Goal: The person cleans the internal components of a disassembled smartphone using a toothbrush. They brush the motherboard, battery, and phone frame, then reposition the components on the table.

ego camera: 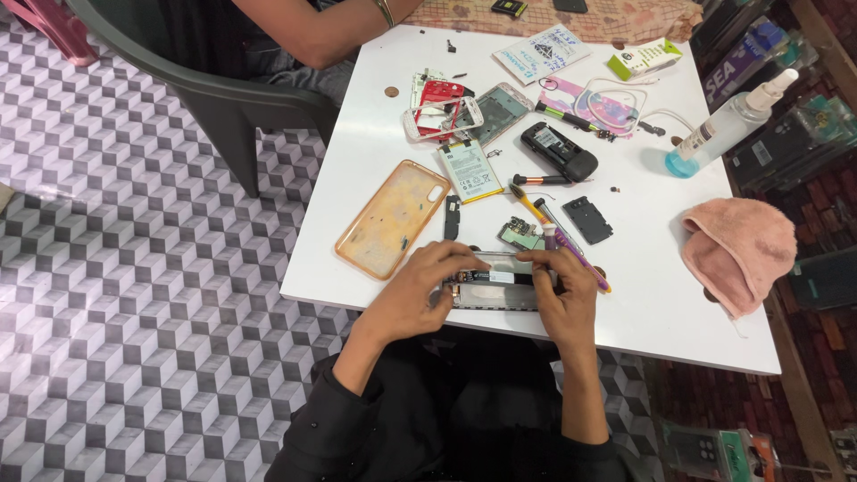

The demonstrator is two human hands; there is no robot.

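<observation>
Two hands on work: your left hand (420,290) and right hand (561,290) both clasp the opened phone (498,287) at the near edge of the white table (661,303), just in front of you.
Left hand: fingers curled over the phone's left end, thumb along its top edge; grasping.
Right hand: fingers wrapped on the right end, fingertips pressed onto the top edge; grasping, and no tool in it that I can make out.
Phone state: back is off, dark internals and a pale strip across the middle show; whether a battery sits inside, you cannot tell from here.
Done, judged: disassembly looks well along, since a loose battery (470,171), a small circuit board (520,235) and a black cover plate (587,220) lie apart on the table.
Left, judged: those parts are not back in, so the body is still stripped.
Tools near: purple-handled tool (571,250) and a yellow one (527,202) lie just beyond your right hand.
Further out: orange phone case (393,219) to the left; red and white frames (439,109) and a black handset (559,150) beyond.
Right side: pink cloth (739,250), spray bottle (728,125) with blue liquid.
Other person: a forearm (312,31) rests at the far edge, well apart from your work.
</observation>
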